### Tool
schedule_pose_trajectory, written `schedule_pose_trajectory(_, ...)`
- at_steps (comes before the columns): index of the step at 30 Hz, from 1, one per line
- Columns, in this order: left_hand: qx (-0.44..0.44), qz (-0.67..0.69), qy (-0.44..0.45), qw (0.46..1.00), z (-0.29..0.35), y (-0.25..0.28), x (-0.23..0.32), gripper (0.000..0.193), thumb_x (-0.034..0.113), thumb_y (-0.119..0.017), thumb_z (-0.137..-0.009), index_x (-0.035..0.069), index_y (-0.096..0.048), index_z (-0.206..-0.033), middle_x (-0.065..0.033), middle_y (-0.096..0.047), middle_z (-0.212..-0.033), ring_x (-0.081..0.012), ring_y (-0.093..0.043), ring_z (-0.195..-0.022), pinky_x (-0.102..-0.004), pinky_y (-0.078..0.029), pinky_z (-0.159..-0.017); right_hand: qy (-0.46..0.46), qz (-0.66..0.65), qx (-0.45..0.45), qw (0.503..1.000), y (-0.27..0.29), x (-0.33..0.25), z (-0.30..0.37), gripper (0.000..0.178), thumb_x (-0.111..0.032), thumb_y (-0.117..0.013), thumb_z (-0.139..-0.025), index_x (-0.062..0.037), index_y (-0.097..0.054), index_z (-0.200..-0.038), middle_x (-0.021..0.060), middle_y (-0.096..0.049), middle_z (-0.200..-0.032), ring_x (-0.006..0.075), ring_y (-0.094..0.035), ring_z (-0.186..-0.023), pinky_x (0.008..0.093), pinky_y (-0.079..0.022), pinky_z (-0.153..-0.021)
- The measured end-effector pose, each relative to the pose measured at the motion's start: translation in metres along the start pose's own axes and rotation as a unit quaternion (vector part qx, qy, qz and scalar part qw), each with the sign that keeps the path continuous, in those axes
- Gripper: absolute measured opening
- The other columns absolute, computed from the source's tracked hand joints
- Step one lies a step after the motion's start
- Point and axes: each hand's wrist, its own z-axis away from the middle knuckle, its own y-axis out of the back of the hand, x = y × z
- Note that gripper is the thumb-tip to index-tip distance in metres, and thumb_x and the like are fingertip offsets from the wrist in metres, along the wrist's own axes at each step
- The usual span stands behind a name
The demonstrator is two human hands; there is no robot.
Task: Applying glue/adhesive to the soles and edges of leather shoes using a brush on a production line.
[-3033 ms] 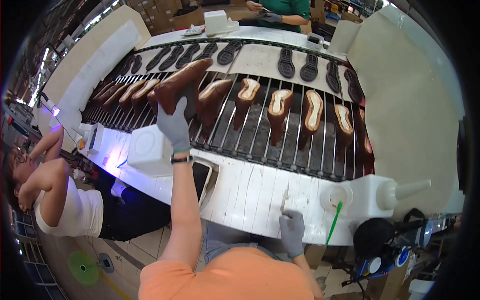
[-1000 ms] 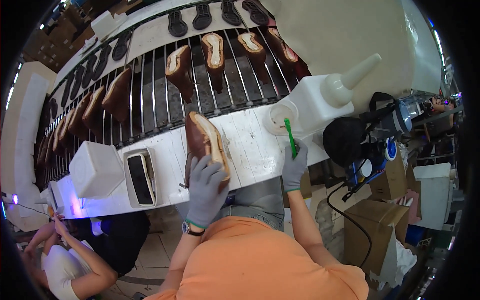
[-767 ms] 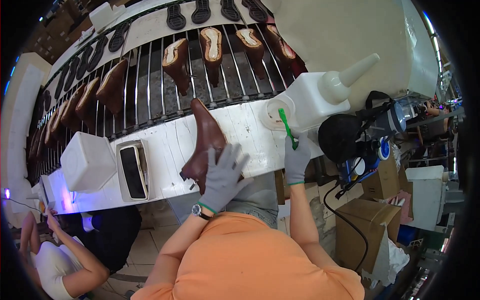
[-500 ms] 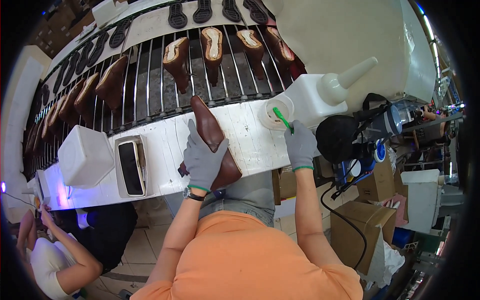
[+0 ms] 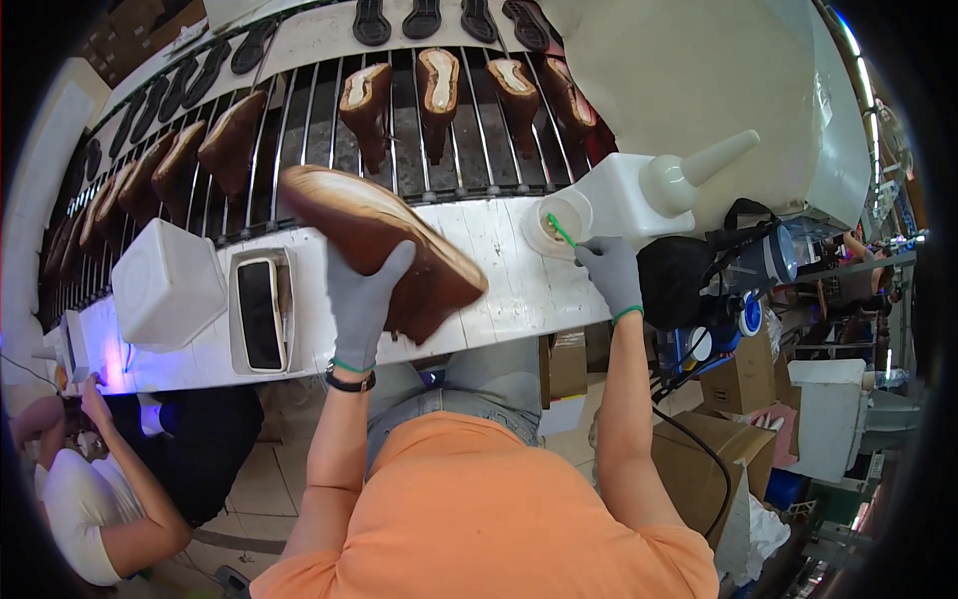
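My left hand (image 5: pixel 361 304), in a grey glove, grips a brown leather boot upper (image 5: pixel 431 292) above the near edge of the white bench (image 5: pixel 509 299). The upper is tilted so its pale, unsoled underside faces up and away from me. My gloved right hand (image 5: pixel 612 275) pinches the green handle of a small brush (image 5: pixel 561 231). The brush's tip is down inside a translucent round cup (image 5: pixel 532 235), where the cup's contents are hard to make out. Touching the cup's far right side is a white squeeze bottle (image 5: pixel 639 190) with a long nozzle.
Several brown uppers (image 5: pixel 439 95) rest soles up on a metal roller rack (image 5: pixel 299 120) beyond the bench. Black outsoles (image 5: pixel 422 18) line the shelf behind. A white container (image 5: pixel 170 285) and a tray (image 5: pixel 287 349) holding a phone (image 5: pixel 261 314) stand left. Another person (image 5: pixel 100 499) sits at lower left.
My left hand has turned the boot upper over, from its leather side showing to its pale underside showing, and raised it. My right hand keeps the brush in the cup.
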Motion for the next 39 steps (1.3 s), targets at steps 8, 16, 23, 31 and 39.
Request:
schedule_pose_trajectory(8,0.021,-0.221,-0.045,0.974,0.067,0.013,-0.021,0.064,0.027,-0.074,-0.088,0.003,-0.048,-0.141,-0.009,-0.053,-0.141,-0.0221,-0.049,-0.127,-0.0354,-0.035,-0.111,-0.13,-0.43,-0.044,0.892,-0.027,0.039,0.012,0.026,-0.022,-0.059,-0.096,0.0002,-0.071,-0.104,0.004,-0.069,-0.075,0.0039,-0.048,-0.05,0.0191,-0.033,-0.045)
schedule_pose_trajectory(16,-0.045,-0.087,0.099,0.99,0.087,0.028,-0.076,0.059,0.043,-0.053,-0.099,0.014,-0.038,-0.148,-0.0115,-0.04,-0.152,-0.0251,-0.044,-0.135,-0.0533,-0.036,-0.11,-0.041,-0.562,-0.066,0.823,-0.031,-0.033,0.033,0.03,-0.012,-0.058,-0.094,0.0034,-0.066,-0.118,0.0057,-0.069,-0.087,0.0044,-0.05,-0.06,0.0194,-0.036,-0.052)
schedule_pose_trajectory(23,-0.012,-0.142,-0.068,0.987,0.091,0.021,-0.12,0.056,0.041,-0.054,-0.099,0.012,-0.039,-0.145,-0.0137,-0.045,-0.146,-0.0259,-0.049,-0.13,-0.0506,-0.04,-0.109,0.075,-0.418,-0.211,0.88,-0.023,-0.098,0.1,0.025,0.003,-0.071,-0.077,0.0014,-0.075,-0.102,0.0049,-0.071,-0.088,0.0091,-0.06,-0.074,0.0222,-0.047,-0.065)
schedule_pose_trajectory(31,-0.005,-0.175,-0.104,0.979,0.092,0.021,-0.125,0.056,0.036,-0.057,-0.098,0.011,-0.038,-0.144,-0.0149,-0.05,-0.14,-0.0265,-0.054,-0.126,-0.0453,-0.04,-0.11,0.15,-0.369,-0.227,0.889,-0.034,-0.098,0.127,0.031,0.003,-0.078,-0.073,-0.0027,-0.076,-0.104,0.0088,-0.072,-0.093,0.0131,-0.067,-0.079,0.0233,-0.051,-0.069)
schedule_pose_trajectory(39,0.041,-0.26,-0.418,0.87,0.073,0.009,-0.103,0.074,0.024,-0.077,-0.084,0.011,-0.034,-0.142,-0.022,-0.053,-0.136,-0.0352,-0.053,-0.127,-0.0577,-0.024,-0.116,0.101,-0.317,-0.165,0.929,-0.041,-0.1,0.12,0.025,0.004,-0.072,-0.079,-0.0007,-0.075,-0.104,0.008,-0.071,-0.09,0.0115,-0.065,-0.079,0.0233,-0.05,-0.07)
